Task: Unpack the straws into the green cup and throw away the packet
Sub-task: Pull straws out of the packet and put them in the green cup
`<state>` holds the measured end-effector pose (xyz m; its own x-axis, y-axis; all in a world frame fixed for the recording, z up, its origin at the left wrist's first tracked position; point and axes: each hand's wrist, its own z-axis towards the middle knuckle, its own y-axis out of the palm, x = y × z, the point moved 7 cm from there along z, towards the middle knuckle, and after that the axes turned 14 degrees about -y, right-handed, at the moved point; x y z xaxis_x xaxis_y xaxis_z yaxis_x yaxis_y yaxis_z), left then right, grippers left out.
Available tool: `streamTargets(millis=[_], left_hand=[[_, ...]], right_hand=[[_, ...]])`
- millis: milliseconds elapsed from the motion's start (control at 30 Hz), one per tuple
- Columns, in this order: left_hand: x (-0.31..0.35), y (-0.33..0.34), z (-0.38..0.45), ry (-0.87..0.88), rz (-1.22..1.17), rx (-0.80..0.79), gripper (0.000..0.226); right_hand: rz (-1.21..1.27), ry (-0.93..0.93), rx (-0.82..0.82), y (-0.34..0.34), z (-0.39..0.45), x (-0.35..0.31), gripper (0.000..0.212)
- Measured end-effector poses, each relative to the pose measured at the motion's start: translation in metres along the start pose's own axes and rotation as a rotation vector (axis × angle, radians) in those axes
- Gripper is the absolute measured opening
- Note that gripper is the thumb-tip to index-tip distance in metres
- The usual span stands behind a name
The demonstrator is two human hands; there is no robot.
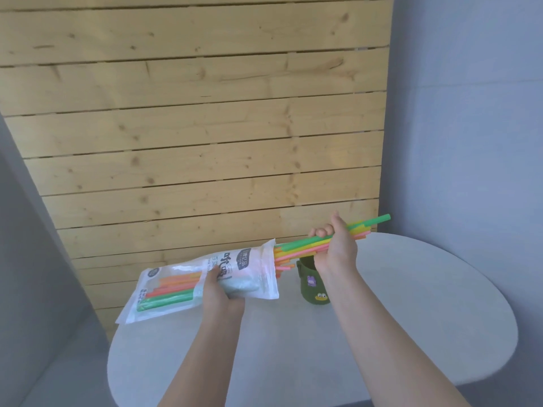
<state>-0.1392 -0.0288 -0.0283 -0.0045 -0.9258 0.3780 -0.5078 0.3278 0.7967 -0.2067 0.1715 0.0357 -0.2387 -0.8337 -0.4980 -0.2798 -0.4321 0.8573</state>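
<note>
Where the white oval table (411, 333) meets the slatted pine wall (191, 113), the packet (188, 284) is held in the air just left of the green cup (312, 284), lying almost level with its open mouth turned toward the cup. It is a flat pouch of clear and frosted plastic, creased, with a white label panel bearing dark print; the lettering is too blurred to read with confidence. Through its clear lower end, orange, red and green straw lengths are visible.

A bundle of straws (305, 245) projects from the packet mouth and runs upward to the right, passing above the cup rim. The straws are thin, straight tubes in bright green, yellow, orange and pink, their far ends uneven.

The left hand (219, 292) grips the packet at mid-length from the near side, thumb on the front face, forearm extended from the lower edge of the view. The right hand (335, 245) is closed in a fist round the straw bundle directly above the cup, knuckles up, wrist bent, partly hiding the cup rim.

The cup stands upright on the table, dark green and matt, with small cartoon figures on its side. The table surface is smooth and matt.
</note>
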Motion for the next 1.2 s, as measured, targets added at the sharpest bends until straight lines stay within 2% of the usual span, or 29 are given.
streamTargets(millis=[267, 600, 1200], left_hand=[[0.004, -0.008, 0.020, 0.011, -0.055, 0.043, 0.012], [0.004, -0.009, 0.010, 0.005, -0.082, 0.050, 0.006], [-0.012, -0.004, 0.009, 0.002, -0.021, 0.087, 0.008]], right_hand=[[-0.059, -0.195, 0.076, -0.012, 0.029, -0.040, 0.014], [-0.023, -0.296, 0.150, -0.029, 0.037, -0.090, 0.011], [0.010, -0.370, 0.322, -0.065, 0.050, -0.135, 0.015]])
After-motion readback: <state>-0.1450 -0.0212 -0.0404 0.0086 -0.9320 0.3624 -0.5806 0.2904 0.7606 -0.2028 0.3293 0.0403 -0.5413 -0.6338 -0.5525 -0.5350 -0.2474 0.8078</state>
